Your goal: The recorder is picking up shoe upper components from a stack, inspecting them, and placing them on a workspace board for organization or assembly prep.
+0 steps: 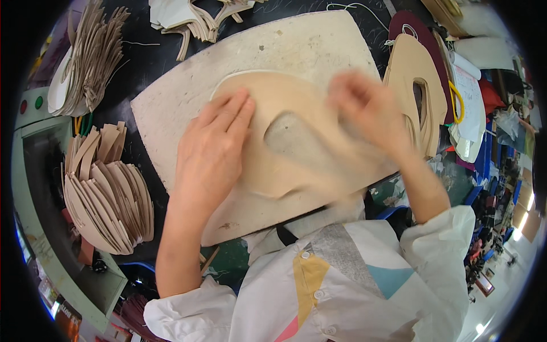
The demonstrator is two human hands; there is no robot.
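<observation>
A tan, horseshoe-shaped cut piece, like a shoe upper, lies on a pale board. An opening in its middle shows the board beneath, and its lower right part is blurred. My left hand rests flat on the piece's left side, with the fingers stretched out and close together. Over the piece's right side, my right hand is raised and smeared by motion. Its fingers look bent, but whether they hold anything cannot be made out. A pale edge shows along the piece's upper left rim.
Bundles of tan pieces and grey-brown pieces stand at the left, beside a green-grey metal box with buttons. White-and-tan pieces lie at the back. A stack of similar tan pieces sits at the right, near a maroon piece.
</observation>
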